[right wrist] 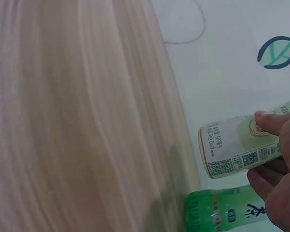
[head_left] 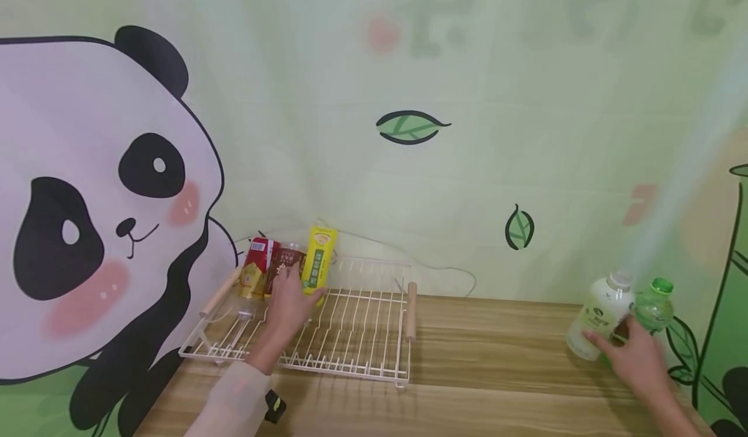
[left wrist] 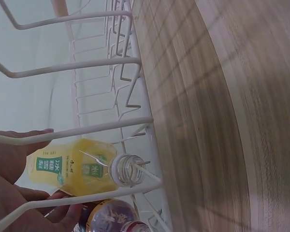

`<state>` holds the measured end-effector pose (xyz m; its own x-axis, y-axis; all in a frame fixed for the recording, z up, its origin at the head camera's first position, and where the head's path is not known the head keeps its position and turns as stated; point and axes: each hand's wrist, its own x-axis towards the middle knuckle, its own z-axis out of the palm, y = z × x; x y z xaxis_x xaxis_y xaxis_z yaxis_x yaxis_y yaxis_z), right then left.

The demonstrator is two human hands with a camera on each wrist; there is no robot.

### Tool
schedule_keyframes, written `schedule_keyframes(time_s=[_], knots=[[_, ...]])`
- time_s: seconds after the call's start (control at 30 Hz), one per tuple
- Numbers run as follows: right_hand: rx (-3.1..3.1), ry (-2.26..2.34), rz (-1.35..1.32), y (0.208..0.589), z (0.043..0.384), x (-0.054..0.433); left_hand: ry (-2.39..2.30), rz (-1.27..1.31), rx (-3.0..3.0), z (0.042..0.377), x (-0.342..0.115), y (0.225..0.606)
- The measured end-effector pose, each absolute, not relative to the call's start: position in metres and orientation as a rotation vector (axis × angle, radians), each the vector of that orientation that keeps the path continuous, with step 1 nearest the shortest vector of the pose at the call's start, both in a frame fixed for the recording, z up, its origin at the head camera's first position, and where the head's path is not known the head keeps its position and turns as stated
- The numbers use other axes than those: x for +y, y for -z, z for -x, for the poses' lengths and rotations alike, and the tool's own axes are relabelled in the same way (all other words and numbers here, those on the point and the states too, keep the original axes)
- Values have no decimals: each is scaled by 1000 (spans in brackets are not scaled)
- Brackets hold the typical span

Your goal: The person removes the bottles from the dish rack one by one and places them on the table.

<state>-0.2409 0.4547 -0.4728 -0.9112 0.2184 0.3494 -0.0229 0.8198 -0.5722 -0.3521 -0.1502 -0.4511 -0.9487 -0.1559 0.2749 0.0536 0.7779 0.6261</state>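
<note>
At the left end of a white wire rack [head_left: 362, 373], my left hand [head_left: 289, 302] reaches in among three bottles. Its thumb and fingers are spread on either side of a yellow-labelled bottle [left wrist: 87, 166], whose uncapped neck points down through the wires. A brown-labelled bottle [head_left: 286, 262] is right by the fingertips, and a red-and-gold bottle [head_left: 259, 265] leans neck down at the far left. On the right, my right hand [head_left: 634, 356] grips a white milk tea bottle [right wrist: 232, 147], thumb on one side and fingers on the other. Close beside it stands a green bottle [head_left: 654, 307].
The rack has wooden handles [head_left: 411, 313] at both ends and stands on a wood-grain table [head_left: 485, 359]. Behind hangs a printed cloth [head_left: 327, 132] with a panda and leaves. A thin cord [head_left: 444, 268] runs behind the rack. A small black object [head_left: 274, 406] shows by the left sleeve.
</note>
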Motion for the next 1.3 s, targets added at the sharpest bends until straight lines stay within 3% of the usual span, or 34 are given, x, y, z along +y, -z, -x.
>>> schedule_keyframes(time_s=[0.53, 1.3], knots=[[-2666, -775, 295, 503, 242, 466, 804, -94, -2702, 365, -140, 459], [-2658, -791, 335, 505, 251, 458, 734, -60, -2724, 363, -137, 468]])
